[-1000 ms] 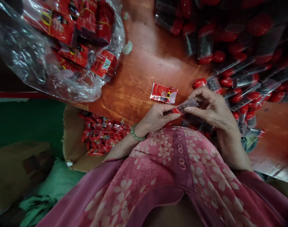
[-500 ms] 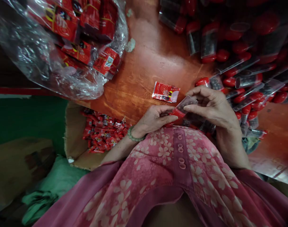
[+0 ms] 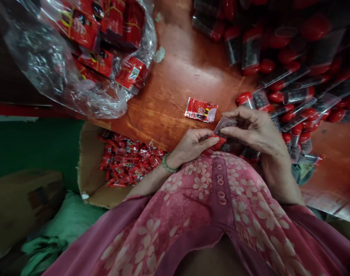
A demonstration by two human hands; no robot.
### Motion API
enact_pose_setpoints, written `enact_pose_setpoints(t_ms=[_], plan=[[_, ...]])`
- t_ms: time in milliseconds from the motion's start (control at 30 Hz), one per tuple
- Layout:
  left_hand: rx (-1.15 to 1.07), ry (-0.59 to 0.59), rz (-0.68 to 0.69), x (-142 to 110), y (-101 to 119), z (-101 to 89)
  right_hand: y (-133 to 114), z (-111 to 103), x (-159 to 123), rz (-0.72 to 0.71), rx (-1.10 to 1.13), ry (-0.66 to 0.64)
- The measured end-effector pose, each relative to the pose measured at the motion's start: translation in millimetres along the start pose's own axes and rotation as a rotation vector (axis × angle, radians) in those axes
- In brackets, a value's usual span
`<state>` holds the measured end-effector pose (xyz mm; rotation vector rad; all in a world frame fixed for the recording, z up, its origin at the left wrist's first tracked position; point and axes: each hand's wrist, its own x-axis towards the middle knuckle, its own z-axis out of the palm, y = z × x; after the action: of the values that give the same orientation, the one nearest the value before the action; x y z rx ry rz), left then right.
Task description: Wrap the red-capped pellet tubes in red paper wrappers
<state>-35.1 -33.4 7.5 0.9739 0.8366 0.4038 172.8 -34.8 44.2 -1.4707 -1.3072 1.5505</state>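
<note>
My left hand (image 3: pixel 196 143) and my right hand (image 3: pixel 251 128) meet over the near edge of the brown table (image 3: pixel 175 84). Both pinch a small clear tube with a red cap (image 3: pixel 223 128). The left fingers close on its red end, the right fingers on its clear end. A red printed sachet (image 3: pixel 200 110) lies flat on the table just beyond my hands. A green bead bracelet (image 3: pixel 167 165) sits on my left wrist.
A heap of several red-capped clear tubes (image 3: pixel 290 65) covers the table's right side. A clear plastic bag of red sachets (image 3: pixel 85 50) lies at the upper left. Below the table edge, a cardboard box (image 3: pixel 90 168) holds several filled red packets (image 3: pixel 126 163).
My hands have kept hold of the tube and tilted it a little; the red end has sunk lower into the left fingers. The view has shifted slightly.
</note>
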Motion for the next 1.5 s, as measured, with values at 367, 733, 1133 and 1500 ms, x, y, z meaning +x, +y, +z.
enact_pose_setpoints(t_ms=[367, 733, 1133, 1500], plan=[[-0.151, 0.071, -0.073, 3.0, 3.3, -3.8, 19.7, 28.6, -6.1, -0.042, 0.132, 0.236], [0.21, 0.018, 0.045, 9.1, 15.7, -20.4, 21.0, 25.5, -7.4, -0.072, 0.214, 0.293], [0.189, 0.159, 0.175, 15.7, 28.5, -27.2, 15.2, 18.1, -18.2, 0.045, 0.333, 0.279], [-0.306, 0.213, 0.215, 28.0, 12.2, -5.5, 22.2, 41.1, 4.4, 0.068, 0.629, 0.165]])
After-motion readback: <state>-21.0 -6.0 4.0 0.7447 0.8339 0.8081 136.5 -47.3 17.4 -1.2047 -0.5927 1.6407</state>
